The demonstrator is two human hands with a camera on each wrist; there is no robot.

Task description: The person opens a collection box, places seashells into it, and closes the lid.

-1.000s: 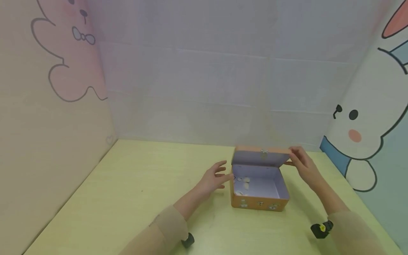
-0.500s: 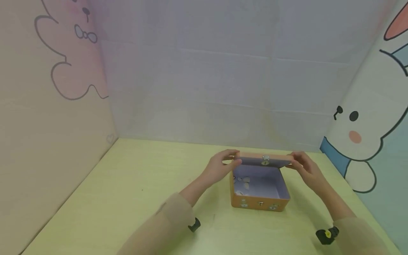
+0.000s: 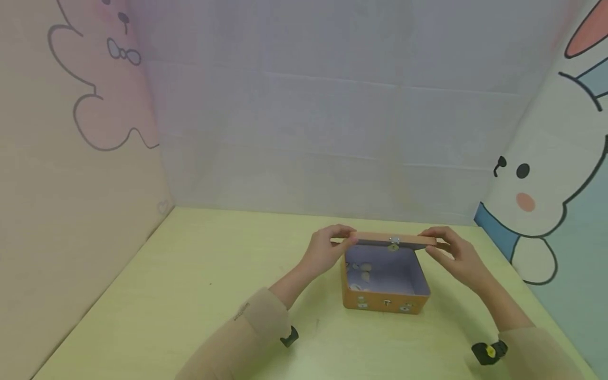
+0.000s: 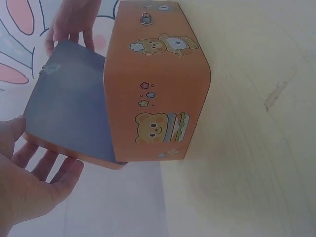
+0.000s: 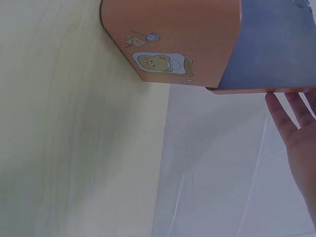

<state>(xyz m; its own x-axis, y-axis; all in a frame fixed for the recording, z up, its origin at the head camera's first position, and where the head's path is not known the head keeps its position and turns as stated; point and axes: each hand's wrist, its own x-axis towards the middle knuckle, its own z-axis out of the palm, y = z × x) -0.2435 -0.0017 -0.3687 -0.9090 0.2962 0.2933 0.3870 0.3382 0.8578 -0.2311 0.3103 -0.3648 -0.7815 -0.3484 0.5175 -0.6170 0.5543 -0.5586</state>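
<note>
An orange tin box (image 3: pixel 386 302) with bear pictures sits on the table, its hinged lid (image 3: pixel 396 238) tilted forward, partway down over the open inside. My left hand (image 3: pixel 324 250) holds the lid's left front corner between thumb and fingers. At the opposite corner, my right hand (image 3: pixel 459 258) grips the lid in the same way. Small pale pieces (image 3: pixel 365 272) lie in the left part of the box; what they are is too small to tell. The lid's grey underside (image 4: pixel 69 98) shows in the left wrist view. A metal clasp (image 3: pixel 393 243) hangs from the lid's front edge.
A pale yellow table (image 3: pixel 190 295) carries the box toward its right side. White sheeting (image 3: pixel 285 132) stands behind it, and walls with cartoon animals (image 3: pixel 532 179) rise left and right. Black bands (image 3: pixel 489 352) are on the wrists.
My left hand has moved from beside the box up to the lid's left corner and taken hold of it. The lid has swung forward and lower, with my right hand staying on its right corner.
</note>
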